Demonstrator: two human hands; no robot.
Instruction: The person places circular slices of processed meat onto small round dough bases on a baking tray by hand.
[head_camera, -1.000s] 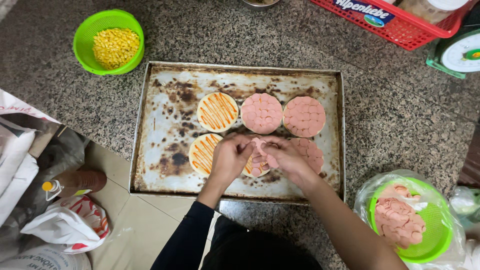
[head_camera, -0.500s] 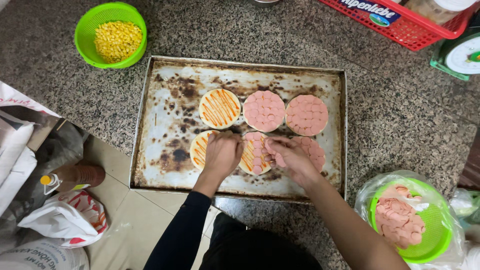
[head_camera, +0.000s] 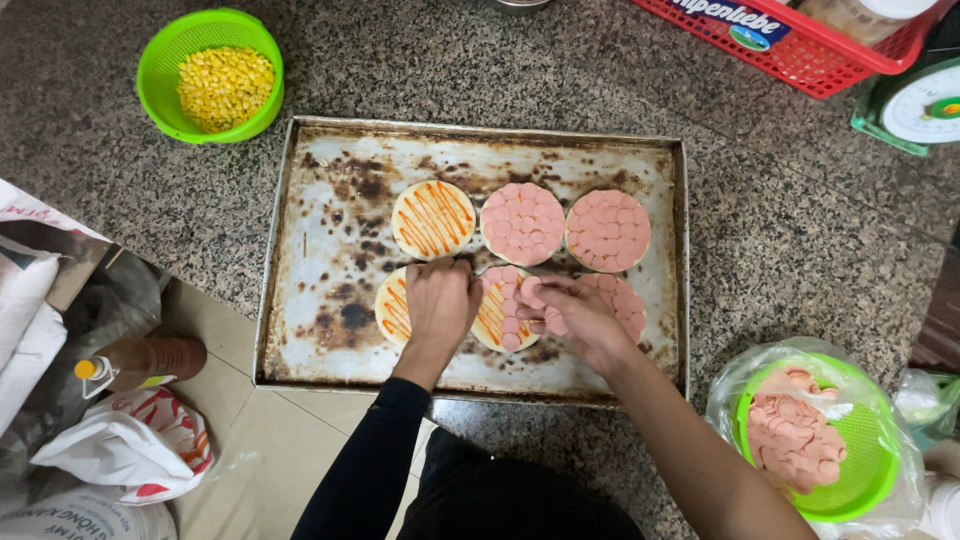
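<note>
Head view, looking straight down on a speckled stone counter (head_camera: 800, 250). At centre frame lies a scorched metal baking tray (head_camera: 330, 210) carrying six small round dough bases in two rows. Upper row: one base with orange sauce stripes (head_camera: 433, 219), then two bases fully covered in pink sausage slices (head_camera: 523, 223) (head_camera: 608, 230). Lower row: the left hand (head_camera: 440, 305) rests with fingers curled over the gap between a sauced base (head_camera: 392, 308) and the middle base (head_camera: 500, 322); whether it grips anything cannot be told. The right hand (head_camera: 570, 315), fingers bent and partly closed, touches sausage slices on the middle base, which is half covered. A green bowl of corn kernels (head_camera: 212, 75) sits upper left of the frame. A green bowl of sausage slices (head_camera: 810, 435) in clear plastic sits lower right. A red basket (head_camera: 800, 45) occupies the upper right.
</note>
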